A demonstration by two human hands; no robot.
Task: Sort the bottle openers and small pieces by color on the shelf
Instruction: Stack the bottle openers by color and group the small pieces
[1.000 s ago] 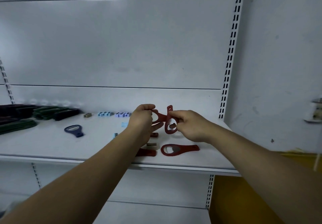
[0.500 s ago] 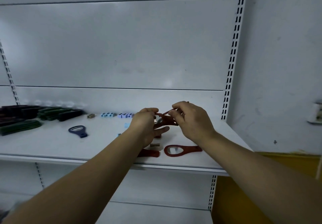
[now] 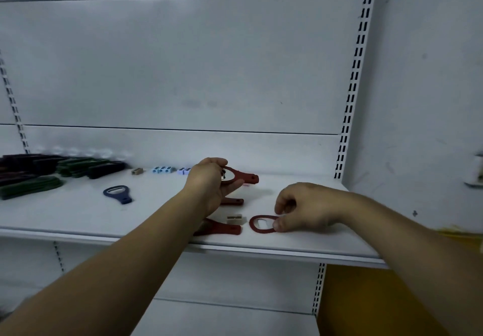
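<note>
On the shelf our left hand grips a raised opener; near the front edge our right hand pinches a flat opener beside a beige piece

White metal shelving, pale wall, yellow panel

Red opener held off the shelf in left hand, second red opener lay flat, pinched by right hand, blue opener lay apart.
</note>
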